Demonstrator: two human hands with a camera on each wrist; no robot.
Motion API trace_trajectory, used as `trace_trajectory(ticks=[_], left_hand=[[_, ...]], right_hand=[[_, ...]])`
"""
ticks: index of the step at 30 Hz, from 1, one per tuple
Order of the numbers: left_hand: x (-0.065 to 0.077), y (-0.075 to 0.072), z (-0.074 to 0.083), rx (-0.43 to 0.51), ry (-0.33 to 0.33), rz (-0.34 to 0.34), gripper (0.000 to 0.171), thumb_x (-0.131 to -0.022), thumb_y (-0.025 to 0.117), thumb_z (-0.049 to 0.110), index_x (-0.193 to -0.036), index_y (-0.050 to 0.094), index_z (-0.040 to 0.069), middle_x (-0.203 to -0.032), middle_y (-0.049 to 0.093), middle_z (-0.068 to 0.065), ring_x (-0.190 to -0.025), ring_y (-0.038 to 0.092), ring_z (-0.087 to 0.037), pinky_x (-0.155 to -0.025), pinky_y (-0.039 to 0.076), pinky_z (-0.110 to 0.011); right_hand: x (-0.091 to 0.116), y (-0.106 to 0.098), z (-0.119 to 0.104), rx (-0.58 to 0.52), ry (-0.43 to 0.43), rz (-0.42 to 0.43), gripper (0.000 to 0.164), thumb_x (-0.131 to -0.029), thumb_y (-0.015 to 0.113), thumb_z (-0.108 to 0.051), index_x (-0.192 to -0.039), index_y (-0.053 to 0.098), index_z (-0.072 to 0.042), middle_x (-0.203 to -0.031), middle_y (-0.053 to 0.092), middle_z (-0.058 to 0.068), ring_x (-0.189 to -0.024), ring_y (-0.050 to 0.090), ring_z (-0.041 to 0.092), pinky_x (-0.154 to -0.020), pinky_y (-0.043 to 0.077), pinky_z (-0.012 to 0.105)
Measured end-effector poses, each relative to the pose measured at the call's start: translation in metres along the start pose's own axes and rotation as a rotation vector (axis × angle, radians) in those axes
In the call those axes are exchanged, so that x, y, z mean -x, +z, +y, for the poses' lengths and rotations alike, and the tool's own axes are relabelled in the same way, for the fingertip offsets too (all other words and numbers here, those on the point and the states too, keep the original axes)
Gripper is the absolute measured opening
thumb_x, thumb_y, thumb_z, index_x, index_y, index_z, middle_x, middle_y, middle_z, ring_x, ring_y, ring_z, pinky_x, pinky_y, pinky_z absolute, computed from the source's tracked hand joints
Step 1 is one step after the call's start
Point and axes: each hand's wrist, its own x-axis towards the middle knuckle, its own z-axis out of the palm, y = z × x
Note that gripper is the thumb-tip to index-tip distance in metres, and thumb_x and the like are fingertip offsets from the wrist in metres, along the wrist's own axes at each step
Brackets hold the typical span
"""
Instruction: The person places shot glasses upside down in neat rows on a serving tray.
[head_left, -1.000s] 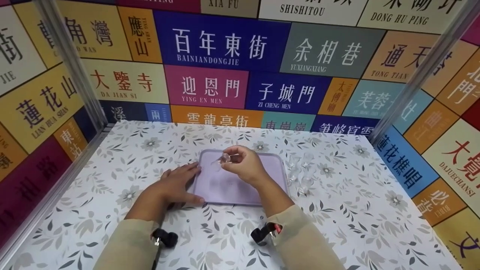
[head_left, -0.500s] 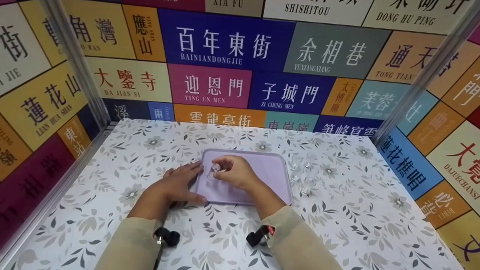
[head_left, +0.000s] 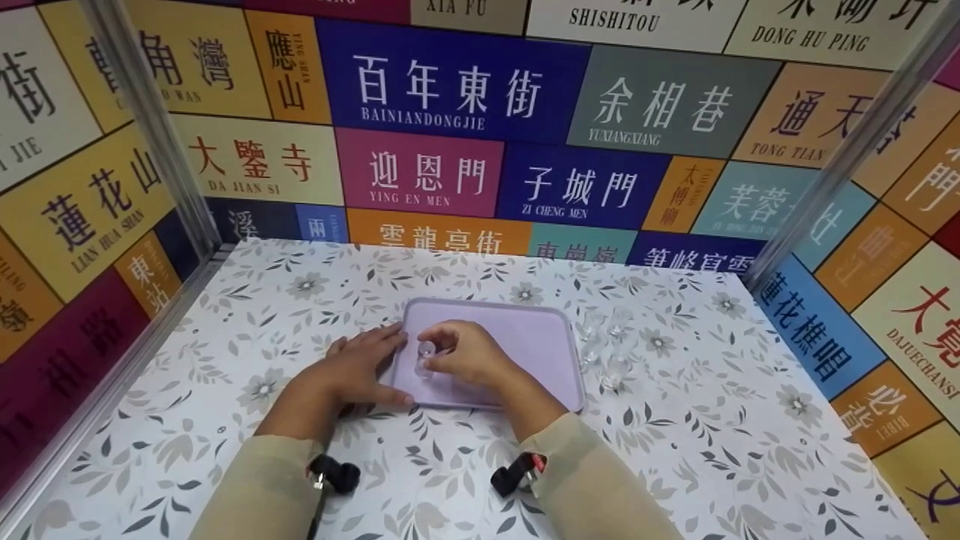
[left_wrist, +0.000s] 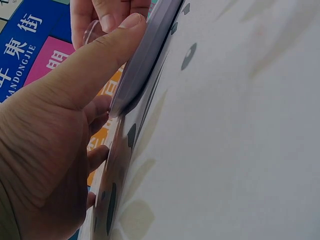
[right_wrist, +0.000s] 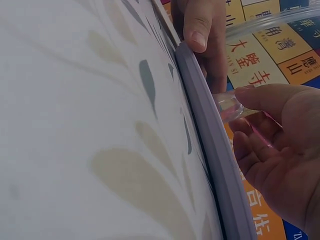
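Observation:
A lilac tray (head_left: 532, 337) with a raised rim lies on the patterned tabletop. My right hand (head_left: 466, 356) pinches a small clear glass (head_left: 424, 366) between thumb and fingers at the tray's left part. In the right wrist view the glass (right_wrist: 230, 107) stands at the tray's surface, partly behind the rim. My left hand (head_left: 360, 371) rests at the tray's left edge, fingers extended along it and the thumb on the near left corner. The left wrist view shows that thumb lying on the rim (left_wrist: 145, 65). Exactly how the glass's lower end meets the tray is hard to see.
Several small clear glasses (head_left: 611, 367) stand close together just right of the tray. Panels with printed place names (head_left: 450, 82) form walls at the back and sides. The white tabletop (head_left: 420, 480) carries a leaf and flower print.
The right hand has carried the clear glass left, toward the near side, and down to the tray, turning it more upright. The left hand stays at the tray's edge.

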Motion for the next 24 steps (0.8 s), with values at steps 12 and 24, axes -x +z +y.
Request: trace_trajectory(ticks=[12, 24], left_hand=[[-0.003, 0.002, -0.003, -0.005, -0.009, -0.001, 0.12, -0.059, 0.07, 0.084, -0.157, 0.025, 0.031, -0.167, 0.012, 0.01, -0.155, 0.014, -0.032, -0.118, 0.006, -0.071], [-0.003, 0.004, -0.001, 0.014, -0.018, -0.009, 0.119, -0.06, 0.073, 0.081, -0.157, 0.025, 0.03, -0.167, 0.012, 0.011, -0.155, 0.013, -0.03, -0.119, 0.005, -0.069]], right_hand=[[0.008, -0.018, -0.006, -0.016, 0.01, 0.031, 0.048, -0.077, 0.083, -0.019, -0.122, 0.068, -0.015, -0.121, 0.069, 0.005, -0.108, 0.068, 0.019, -0.089, 0.057, 0.028], [0.039, -0.073, -0.002, -0.11, 0.026, 0.173, 0.041, -0.077, 0.085, -0.022, -0.116, 0.07, -0.022, -0.115, 0.072, 0.006, -0.111, 0.066, 0.025, -0.102, 0.047, 0.059]])
